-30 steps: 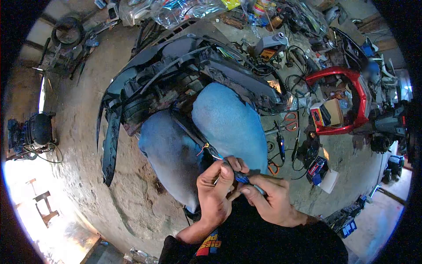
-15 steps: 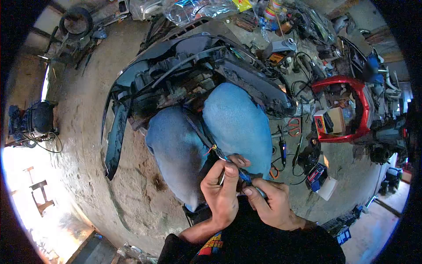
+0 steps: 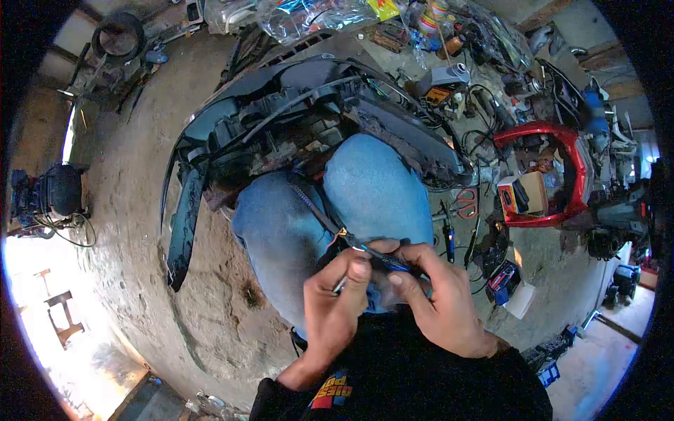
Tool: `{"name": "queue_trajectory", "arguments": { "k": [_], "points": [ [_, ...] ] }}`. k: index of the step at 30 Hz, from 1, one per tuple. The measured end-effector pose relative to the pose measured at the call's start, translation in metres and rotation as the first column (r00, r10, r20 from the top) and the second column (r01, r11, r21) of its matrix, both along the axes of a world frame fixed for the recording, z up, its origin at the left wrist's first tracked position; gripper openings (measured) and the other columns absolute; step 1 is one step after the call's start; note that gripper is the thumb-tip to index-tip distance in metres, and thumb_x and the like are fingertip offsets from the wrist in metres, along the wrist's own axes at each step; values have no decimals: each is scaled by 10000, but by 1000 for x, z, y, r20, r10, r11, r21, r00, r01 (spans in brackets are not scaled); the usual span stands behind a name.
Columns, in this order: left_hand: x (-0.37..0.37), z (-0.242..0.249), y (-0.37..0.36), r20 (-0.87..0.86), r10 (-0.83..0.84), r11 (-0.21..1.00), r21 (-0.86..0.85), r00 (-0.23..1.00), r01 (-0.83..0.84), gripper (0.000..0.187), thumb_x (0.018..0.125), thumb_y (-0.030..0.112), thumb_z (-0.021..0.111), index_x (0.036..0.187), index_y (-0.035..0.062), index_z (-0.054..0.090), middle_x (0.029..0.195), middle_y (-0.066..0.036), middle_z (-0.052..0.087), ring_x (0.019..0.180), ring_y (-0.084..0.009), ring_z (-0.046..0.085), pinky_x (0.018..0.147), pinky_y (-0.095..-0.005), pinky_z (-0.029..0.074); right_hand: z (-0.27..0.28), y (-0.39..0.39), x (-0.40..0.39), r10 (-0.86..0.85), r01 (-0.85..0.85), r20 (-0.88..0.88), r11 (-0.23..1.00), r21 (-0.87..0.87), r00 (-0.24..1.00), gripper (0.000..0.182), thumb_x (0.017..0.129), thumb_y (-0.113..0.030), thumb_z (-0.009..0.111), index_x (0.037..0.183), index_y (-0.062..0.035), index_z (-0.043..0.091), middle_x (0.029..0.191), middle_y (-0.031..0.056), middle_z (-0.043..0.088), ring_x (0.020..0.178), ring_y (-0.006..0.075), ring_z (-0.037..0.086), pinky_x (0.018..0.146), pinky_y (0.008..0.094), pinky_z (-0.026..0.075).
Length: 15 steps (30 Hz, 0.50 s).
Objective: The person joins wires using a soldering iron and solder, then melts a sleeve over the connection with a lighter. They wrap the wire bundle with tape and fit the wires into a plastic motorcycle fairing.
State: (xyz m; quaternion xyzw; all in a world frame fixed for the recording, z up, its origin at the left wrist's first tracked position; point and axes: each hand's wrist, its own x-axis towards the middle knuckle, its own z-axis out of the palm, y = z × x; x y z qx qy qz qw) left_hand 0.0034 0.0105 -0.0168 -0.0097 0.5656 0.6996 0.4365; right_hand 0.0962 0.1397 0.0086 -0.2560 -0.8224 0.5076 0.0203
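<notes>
Both hands pinched on a wire bundle over the knees

The left hand (image 3: 335, 309) and right hand (image 3: 435, 302) each grip the blue-taped wire harness (image 3: 382, 260) with closed fingertips; it runs up between the jeans-clad knees (image 3: 372, 189) to the dark scooter body panel (image 3: 295, 105) on the concrete floor (image 3: 133, 210).

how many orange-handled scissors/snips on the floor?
2. One pair of orange-handled scissors lies right of the knee, beside the red panel; a second orange-handled tool is partly hidden behind the right hand. The clutter may hide more.
</notes>
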Motion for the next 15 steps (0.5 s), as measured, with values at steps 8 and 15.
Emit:
{"name": "queue_trajectory", "arguments": {
  "k": [8, 15],
  "points": [
    [-3, -1, 10, 160, 164, 978, 102, 974, -181, 351, 1033, 255, 534, 1238, -26, 583, 1090, -114, 691, 518, -8, 374, 419, -189, 283, 0, 1, -2, -76, 100, 84, 940, -327, 994, 235, 1005, -256, 585, 1100, -42, 606, 670, 68, 569, 569, 80, 485, 529, 287, 415],
    [-2, -3, 11, 156, 206, 966, 128, 966, -227, 300, 1017, 252, 567, 1143, -19, 595, 1085, -159, 696, 485, -11, 373, 399, -193, 282, 6, 4, -8, -51, 80, 106, 953, -291, 993, 241, 1000, -246, 593, 1116, -43, 650, 638, 64, 557, 556, 84, 494, 534, 287, 429]
  ]
}}
